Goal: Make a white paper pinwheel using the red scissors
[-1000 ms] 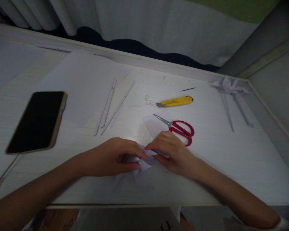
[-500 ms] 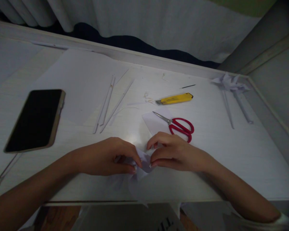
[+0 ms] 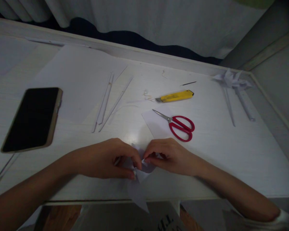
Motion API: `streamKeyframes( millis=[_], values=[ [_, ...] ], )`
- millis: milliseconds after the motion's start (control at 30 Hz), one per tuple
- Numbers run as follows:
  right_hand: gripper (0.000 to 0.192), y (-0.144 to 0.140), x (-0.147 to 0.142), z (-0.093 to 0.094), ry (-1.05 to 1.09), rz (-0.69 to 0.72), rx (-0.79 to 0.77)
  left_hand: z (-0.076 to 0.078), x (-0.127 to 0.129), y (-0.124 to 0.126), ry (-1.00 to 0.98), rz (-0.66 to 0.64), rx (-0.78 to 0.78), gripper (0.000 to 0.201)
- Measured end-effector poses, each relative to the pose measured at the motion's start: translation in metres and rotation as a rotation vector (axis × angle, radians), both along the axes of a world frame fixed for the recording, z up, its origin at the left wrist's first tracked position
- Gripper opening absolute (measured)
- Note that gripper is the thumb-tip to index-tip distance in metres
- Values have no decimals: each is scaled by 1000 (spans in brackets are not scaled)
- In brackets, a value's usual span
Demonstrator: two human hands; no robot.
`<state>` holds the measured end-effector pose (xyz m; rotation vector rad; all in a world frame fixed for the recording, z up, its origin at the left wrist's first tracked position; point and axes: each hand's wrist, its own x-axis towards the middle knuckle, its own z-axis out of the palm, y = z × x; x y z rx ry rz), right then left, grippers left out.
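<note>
On the white desk (image 3: 214,150), at six o'clock, the left hand (image 3: 106,158), nearly closed, gripped the folded paper (image 3: 142,176), seemingly to steady it while the right hand (image 3: 172,157), tightly pinched, held a corner. Red-handled scissors (image 3: 170,119) lay at one o'clock from it, probably for easy reach. The paper looked white, thin, creased and sharp-pointed, one tip overhanging the edge.

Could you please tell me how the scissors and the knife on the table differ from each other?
The scissors have red handles, while the knife has a yellow one. The scissors have two looped grips; the knife has one straight body. The scissors lie partly on a piece of paper, nearer the right hand; the knife lies farther off. Both lie with their metal ends toward the left of the picture.
</note>
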<state>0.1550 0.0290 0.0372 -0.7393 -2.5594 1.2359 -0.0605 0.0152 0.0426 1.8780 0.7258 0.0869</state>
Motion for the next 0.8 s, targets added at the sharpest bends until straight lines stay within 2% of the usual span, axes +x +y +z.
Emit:
streamKeyframes(
  millis=[267, 500, 800],
  values=[
    [17, -7, -2, -5, 7, -167, -31, -1, 2, -1, -20, 47, 16, 17],
    [17, -9, -3, -4, 30, -203, -37, -6, 3, -2, 34, 119, -68, 24],
    [19, -11, -4, -6, 83, -225, -65, -9, 4, -1, 40, 137, -67, 25]
  ],
)
